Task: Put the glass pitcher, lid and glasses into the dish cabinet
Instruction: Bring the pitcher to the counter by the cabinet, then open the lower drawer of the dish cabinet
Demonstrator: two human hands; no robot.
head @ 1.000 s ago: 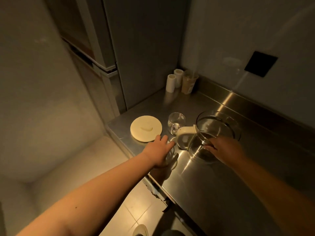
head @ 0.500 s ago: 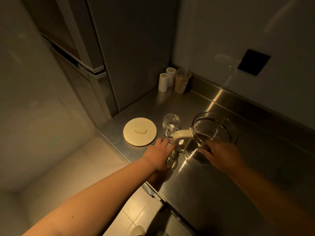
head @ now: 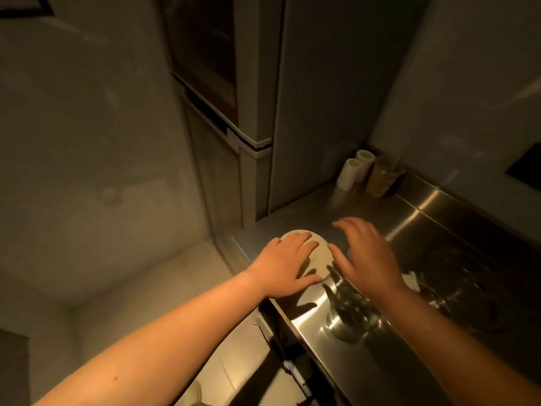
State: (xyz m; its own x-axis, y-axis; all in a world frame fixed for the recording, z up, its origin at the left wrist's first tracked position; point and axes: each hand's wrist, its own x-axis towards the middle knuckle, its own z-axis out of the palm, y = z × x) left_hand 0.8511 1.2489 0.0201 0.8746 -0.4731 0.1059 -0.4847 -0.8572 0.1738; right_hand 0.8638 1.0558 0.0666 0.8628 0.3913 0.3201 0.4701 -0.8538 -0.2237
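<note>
On the counter (head: 395, 218), my left hand (head: 285, 266) has moved from the glass (head: 351, 315) onto the lid (head: 317, 259), fingers flat; my right hand (head: 367, 259) left the pitcher (head: 456, 288), fingers spread.

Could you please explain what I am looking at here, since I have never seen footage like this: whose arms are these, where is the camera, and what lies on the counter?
There is no machine here. A person wears a wide-angle camera on the head, which looks forward and down, so both bare arms enter from below. The left hand lies with spread fingers on the round cream-coloured lid, which rests flat near the corner of the stainless steel counter. The right hand hovers open beside it and holds nothing. Nearer the person stand a small clear drinking glass and, dimly, the clear glass pitcher. In the back corner stand two white paper rolls and a brownish cup. The tall grey cabinet rises behind.
</note>
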